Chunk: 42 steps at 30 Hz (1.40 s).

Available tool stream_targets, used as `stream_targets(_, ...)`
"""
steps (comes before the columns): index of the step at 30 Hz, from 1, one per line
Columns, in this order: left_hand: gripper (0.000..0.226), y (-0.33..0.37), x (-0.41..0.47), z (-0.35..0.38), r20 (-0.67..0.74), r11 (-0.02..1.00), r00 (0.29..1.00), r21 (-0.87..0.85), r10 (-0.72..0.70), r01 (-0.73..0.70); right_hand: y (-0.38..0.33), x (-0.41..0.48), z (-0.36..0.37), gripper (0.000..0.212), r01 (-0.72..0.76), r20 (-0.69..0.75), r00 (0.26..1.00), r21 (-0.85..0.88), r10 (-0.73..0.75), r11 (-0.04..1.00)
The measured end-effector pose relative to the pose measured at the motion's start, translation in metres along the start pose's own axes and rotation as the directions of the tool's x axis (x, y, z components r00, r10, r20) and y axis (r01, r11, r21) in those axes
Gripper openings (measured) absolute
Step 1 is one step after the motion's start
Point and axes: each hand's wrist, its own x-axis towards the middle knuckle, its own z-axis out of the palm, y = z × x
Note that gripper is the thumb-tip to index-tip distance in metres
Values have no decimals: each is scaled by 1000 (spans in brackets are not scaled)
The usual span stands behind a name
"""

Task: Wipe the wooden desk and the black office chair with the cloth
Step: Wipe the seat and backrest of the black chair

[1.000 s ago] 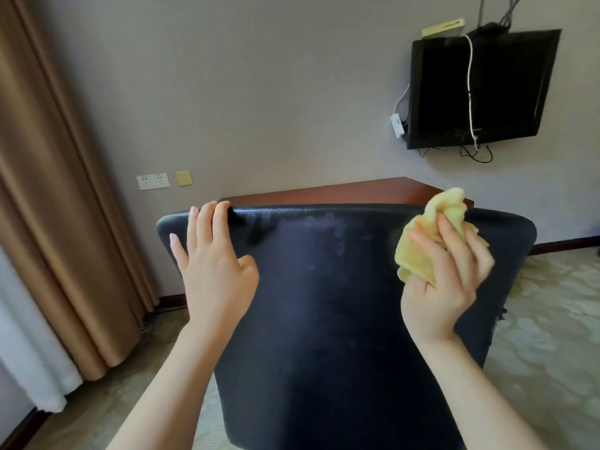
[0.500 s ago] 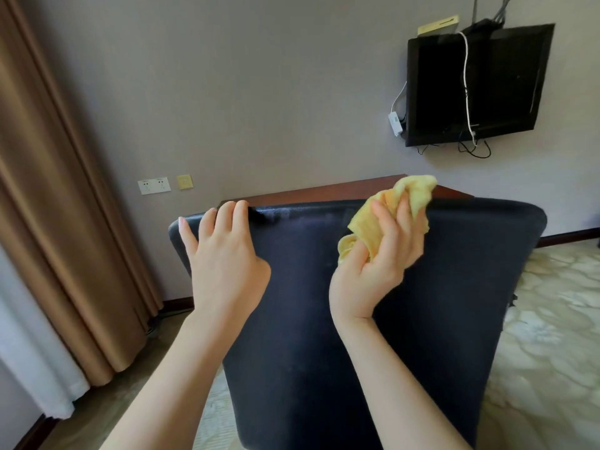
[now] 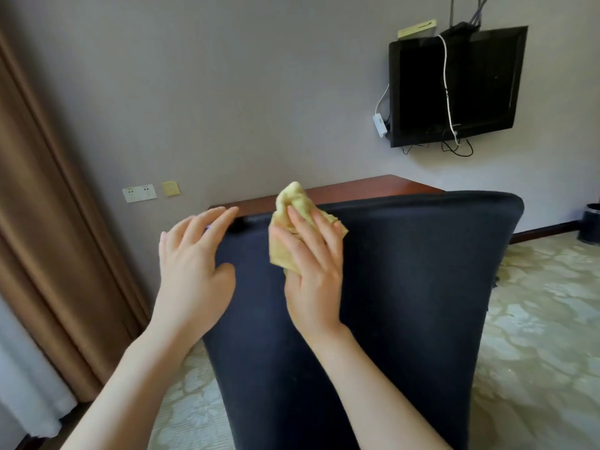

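Hanging at far left is a brown fabric curtain [image 3: 48,222]; beside it a person's left hand [image 3: 191,271], fingers straight and spread, lies on the upper left corner of a black upholstered office chair back [image 3: 406,287]. The right hand [image 3: 311,271] grips a crumpled yellow cloth [image 3: 292,203] against the chair's top edge. Behind stands the reddish wooden desk [image 3: 357,186], a black wall-mounted television [image 3: 454,86] above right.

The right hand [image 3: 311,274] has swept the cloth [image 3: 293,206] along the top of the chair back [image 3: 406,271], from its 2 o'clock corner through 12 to about 10 o'clock, and now holds it just beside the left hand [image 3: 191,267]. The left hand's fingers [image 3: 207,225], hooked over the top edge before, now stretch out straighter and motion-blurred. A dark bin [image 3: 591,224] has come into view at 3 o'clock.
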Motion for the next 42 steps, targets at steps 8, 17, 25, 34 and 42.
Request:
stream_targets(8,87,-11,-19,28,-60,871,915,-337,-400,359,80,0,-66,43,-304,-270,925,-101,268,947)
stream_targets(17,84,9,-33,28,-90,944,952,-186,-291,271,82,18,-72,42,-633,-453,617,201,644,748)
stream_targets(25,89,32,-46,25,-56,962,976,-191,-211,197,46,7,-43,45,-610,-319,702,195,637,768)
stream_targets(34,97,59,-53,25,-45,979,994,-183,-95,85,23,14,-44,43,-495,-255,812,175,525,851)
stream_targets(42,108,79,-57,22,26,959,999,-283,45,-36,-2,17,-50,39,-381,-127,903,209,411,901)
